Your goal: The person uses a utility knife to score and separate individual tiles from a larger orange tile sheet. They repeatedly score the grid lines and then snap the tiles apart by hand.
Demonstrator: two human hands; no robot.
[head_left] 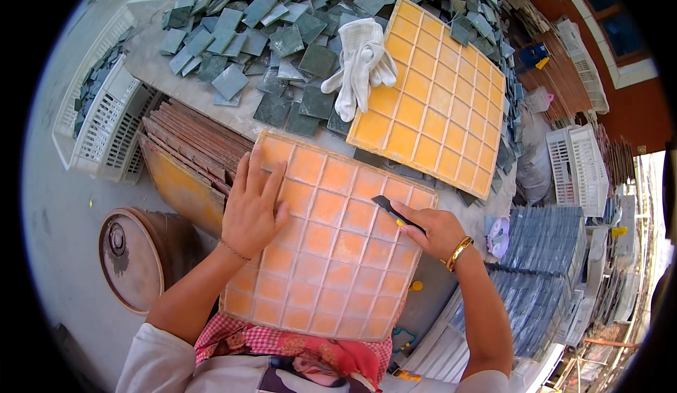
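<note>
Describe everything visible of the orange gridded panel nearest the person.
The orange gridded panel is flat, squarish and slightly askew, pale ridges dividing it into square cells. It looks like plastic or rubber. A whitish film seems to dull it, heaviest at its near edge by the red checked cloth. The left grip rests on its upper left, fingers spread; the right grip holds a dark cutter over its right side, blade contact unclear.

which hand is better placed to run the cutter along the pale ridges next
Probably the right hand: it already grips the black cutter, its tip over the upper right of the orange grid panel. The left hand lies spread on the panel's upper left, seemingly better placed to steady it.
</note>
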